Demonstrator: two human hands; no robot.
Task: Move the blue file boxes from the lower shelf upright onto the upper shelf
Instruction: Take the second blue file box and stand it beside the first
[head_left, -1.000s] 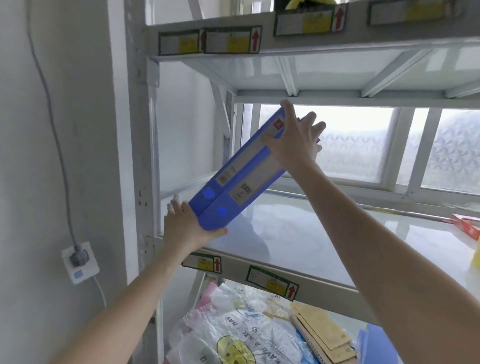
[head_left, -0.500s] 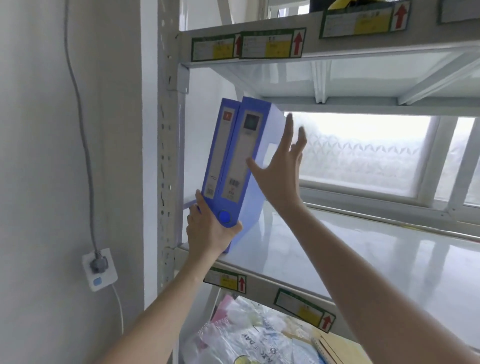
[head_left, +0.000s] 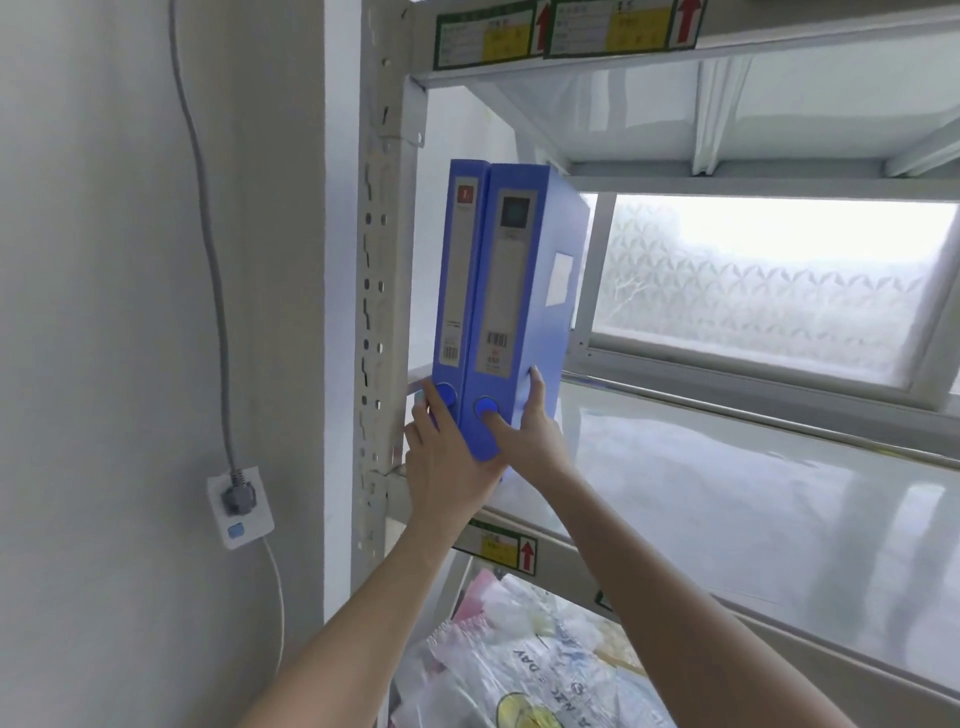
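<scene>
Two blue file boxes stand upright side by side at the left end of the white upper shelf (head_left: 727, 499), spines towards me. The left box (head_left: 460, 270) is next to the rack's upright post; the right box (head_left: 519, 291) touches it. My left hand (head_left: 447, 467) cups the bottom of both boxes from below and from the left. My right hand (head_left: 530, 431) grips the lower right corner of the right box, thumb on the spine near its round finger hole.
The perforated metal post (head_left: 376, 312) rises just left of the boxes. Another shelf (head_left: 675, 47) hangs overhead. Plastic bags (head_left: 519, 670) lie on the lower shelf. A wall socket with plug (head_left: 240, 501) is at the left. A frosted window (head_left: 769, 280) is behind.
The two boxes went from steeply tilted to upright at the shelf's left end. My right hand came down from their upper part to the lower right corner.
</scene>
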